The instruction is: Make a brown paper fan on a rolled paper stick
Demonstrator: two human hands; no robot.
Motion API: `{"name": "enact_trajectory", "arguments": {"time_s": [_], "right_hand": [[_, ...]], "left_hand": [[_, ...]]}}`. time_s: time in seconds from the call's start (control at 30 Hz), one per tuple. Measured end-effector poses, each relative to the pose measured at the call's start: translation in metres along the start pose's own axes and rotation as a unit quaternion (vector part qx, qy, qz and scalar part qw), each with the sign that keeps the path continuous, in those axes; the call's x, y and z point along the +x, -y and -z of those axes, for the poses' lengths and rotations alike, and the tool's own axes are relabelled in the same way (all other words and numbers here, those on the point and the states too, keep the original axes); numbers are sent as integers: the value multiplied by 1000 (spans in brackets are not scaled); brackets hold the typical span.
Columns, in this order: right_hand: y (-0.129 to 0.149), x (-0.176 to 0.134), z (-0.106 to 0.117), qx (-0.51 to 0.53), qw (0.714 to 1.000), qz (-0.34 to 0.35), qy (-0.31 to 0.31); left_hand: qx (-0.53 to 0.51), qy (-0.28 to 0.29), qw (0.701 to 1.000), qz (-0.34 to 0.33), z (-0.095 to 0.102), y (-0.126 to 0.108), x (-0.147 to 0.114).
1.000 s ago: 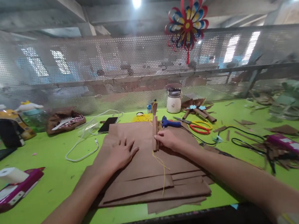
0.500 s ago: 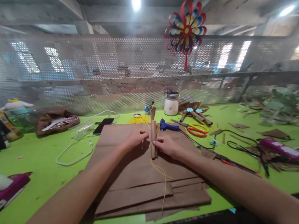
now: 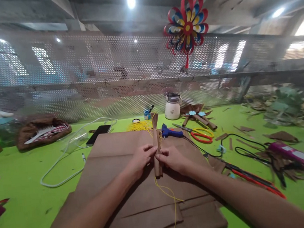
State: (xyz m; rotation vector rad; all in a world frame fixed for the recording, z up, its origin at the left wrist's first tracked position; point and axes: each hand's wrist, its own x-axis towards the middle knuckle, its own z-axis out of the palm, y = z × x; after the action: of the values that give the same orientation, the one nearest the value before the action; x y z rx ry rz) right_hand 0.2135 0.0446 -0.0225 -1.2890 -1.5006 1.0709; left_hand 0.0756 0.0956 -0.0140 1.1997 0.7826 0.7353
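A rolled brown paper tube (image 3: 158,167) with a frayed, fringed top stands between my hands over the stacked brown paper sheets (image 3: 117,145). My right hand (image 3: 173,159) pinches it from the right side with thumb and fingers. On the other side, my left hand (image 3: 143,158) has its fingertips closed against the tube's edge. A thin yellow string (image 3: 165,189) trails from the tube's lower end across the paper. Just beyond my right hand lies a blue glue gun (image 3: 171,131), its cord running right.
Scissors (image 3: 201,136) with orange and yellow handles lie right of the glue gun. Behind stand a white jar (image 3: 172,106) and a small blue bottle (image 3: 147,114) near yellow shreds (image 3: 139,125). A phone (image 3: 98,135) and white cable (image 3: 51,185) are left; paper scraps (image 3: 282,136) lie right.
My left hand has come in from beside the tube to touch it. The tube sits slightly lower in view, and the whole view has shifted a little.
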Motion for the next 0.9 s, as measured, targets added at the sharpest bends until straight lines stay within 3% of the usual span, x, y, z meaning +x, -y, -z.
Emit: {"name": "enact_trajectory", "arguments": {"time_s": [0.37, 0.73, 0.83, 0.9], "right_hand": [[1, -8, 1, 30, 999, -13, 35], [-4, -11, 3, 21, 998, -8, 63], [3, -6, 20, -139, 989, 32, 25], [10, 6, 41, -294, 954, 59, -27]], "left_hand": [[-30, 17, 999, 15, -1, 0, -6], [-78, 86, 992, 41, 4, -2, -7], [-103, 90, 990, 43, 6, -2, -7], [-115, 83, 989, 46, 7, -1, -6]]}}
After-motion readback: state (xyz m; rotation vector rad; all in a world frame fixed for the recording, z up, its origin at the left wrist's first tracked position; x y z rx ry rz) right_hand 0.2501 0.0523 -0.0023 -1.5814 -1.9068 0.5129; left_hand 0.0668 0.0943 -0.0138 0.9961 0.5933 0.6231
